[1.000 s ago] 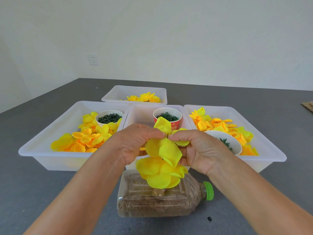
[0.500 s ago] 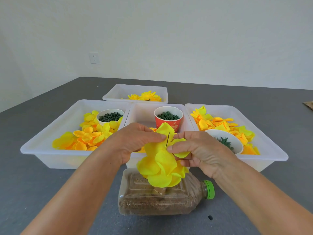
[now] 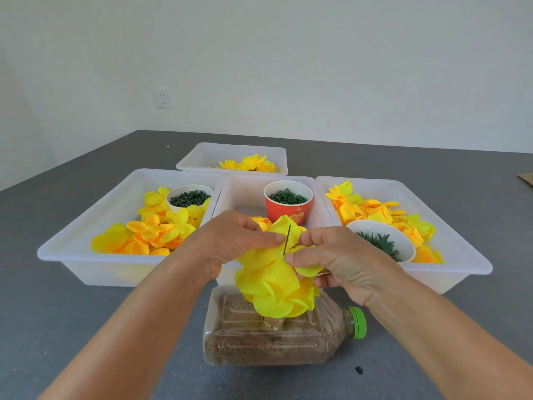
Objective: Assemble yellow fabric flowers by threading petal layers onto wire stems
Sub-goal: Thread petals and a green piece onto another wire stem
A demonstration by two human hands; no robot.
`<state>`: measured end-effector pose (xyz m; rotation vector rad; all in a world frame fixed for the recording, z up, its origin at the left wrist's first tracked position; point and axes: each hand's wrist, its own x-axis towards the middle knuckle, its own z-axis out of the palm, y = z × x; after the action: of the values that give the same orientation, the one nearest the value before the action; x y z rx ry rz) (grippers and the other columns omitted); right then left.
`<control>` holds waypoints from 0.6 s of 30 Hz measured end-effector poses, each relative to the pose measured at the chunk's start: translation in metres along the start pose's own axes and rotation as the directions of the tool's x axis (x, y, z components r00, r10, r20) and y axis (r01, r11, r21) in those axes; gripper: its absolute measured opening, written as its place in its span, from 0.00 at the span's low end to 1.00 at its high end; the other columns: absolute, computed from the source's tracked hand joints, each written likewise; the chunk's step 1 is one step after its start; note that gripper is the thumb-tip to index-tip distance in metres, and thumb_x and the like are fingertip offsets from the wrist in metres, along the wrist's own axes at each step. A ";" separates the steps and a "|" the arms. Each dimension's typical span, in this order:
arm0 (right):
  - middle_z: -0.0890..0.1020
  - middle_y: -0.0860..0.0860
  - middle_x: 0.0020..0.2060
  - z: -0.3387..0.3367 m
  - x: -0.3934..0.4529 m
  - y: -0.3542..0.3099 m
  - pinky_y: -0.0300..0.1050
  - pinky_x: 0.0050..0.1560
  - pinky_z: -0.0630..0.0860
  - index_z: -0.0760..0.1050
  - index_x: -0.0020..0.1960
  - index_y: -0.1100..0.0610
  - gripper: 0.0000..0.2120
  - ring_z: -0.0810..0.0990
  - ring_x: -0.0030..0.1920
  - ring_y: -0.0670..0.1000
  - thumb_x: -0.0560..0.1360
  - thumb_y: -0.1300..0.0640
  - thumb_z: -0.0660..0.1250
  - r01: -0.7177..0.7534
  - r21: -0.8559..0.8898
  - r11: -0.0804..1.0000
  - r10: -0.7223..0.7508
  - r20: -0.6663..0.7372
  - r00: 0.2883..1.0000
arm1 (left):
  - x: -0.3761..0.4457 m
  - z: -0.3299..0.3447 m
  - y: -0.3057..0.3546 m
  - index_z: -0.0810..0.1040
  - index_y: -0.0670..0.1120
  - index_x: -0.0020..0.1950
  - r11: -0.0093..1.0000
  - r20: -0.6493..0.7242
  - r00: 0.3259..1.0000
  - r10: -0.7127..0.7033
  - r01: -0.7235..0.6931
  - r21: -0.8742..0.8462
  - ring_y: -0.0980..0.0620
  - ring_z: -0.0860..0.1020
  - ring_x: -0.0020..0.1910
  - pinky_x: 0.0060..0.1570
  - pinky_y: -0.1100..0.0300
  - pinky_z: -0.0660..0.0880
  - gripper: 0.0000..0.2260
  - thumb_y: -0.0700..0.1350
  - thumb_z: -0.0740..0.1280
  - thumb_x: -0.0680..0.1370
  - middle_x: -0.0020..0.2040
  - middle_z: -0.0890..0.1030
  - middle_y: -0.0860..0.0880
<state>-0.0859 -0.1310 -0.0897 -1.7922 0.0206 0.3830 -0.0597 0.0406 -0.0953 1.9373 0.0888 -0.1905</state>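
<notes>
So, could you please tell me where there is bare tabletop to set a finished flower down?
Bare grey table lies left of the sand-filled bottle, in front of the left tray. More lies right of the bottle's green cap, before the right tray. The middle is crowded: both hands and the flower.

Matt fabric petals point(image 3: 274, 281); translucent plastic trays point(image 3: 75, 264) (smooth); clear plastic bottle point(image 3: 277, 342).

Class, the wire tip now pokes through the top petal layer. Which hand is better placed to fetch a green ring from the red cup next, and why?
Probably the right hand. The red cup stands just behind its fingers, slightly to its side of the wire. The left hand pinches the petal layer beside the wire and could hold it steady.
</notes>
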 end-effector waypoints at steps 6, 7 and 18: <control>0.80 0.49 0.29 0.001 0.000 0.002 0.38 0.31 0.70 0.79 0.48 0.59 0.10 0.78 0.29 0.45 0.67 0.61 0.73 -0.027 -0.004 1.000 0.027 0.009 1.000 | 0.001 0.001 -0.004 0.80 0.37 0.47 1.000 0.009 1.000 0.015 -0.015 0.028 0.53 0.74 0.41 0.41 0.60 0.67 0.22 0.51 0.78 0.63 0.38 0.79 0.49; 0.80 0.49 0.30 0.001 0.000 0.002 0.38 0.31 0.70 0.79 0.49 0.60 0.11 0.78 0.29 0.44 0.67 0.61 0.73 -0.029 -0.006 1.000 0.030 0.010 1.000 | 0.000 0.001 -0.005 0.80 0.36 0.47 0.999 0.011 1.000 0.017 -0.018 0.038 0.52 0.73 0.42 0.41 0.59 0.67 0.22 0.51 0.78 0.63 0.38 0.78 0.49; 0.82 0.52 0.39 0.000 0.002 0.005 0.39 0.34 0.72 0.79 0.53 0.60 0.14 0.78 0.36 0.47 0.68 0.62 0.73 -0.078 0.073 0.994 0.075 0.038 0.996 | 0.000 0.002 -0.004 0.81 0.38 0.44 0.999 0.015 1.000 0.020 -0.020 0.040 0.47 0.77 0.49 0.48 0.55 0.69 0.19 0.52 0.78 0.63 0.48 0.82 0.41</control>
<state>-0.0847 -0.1324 -0.0949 -1.7138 0.0779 0.4630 -0.0607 0.0405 -0.0994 1.9758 0.0562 -0.1946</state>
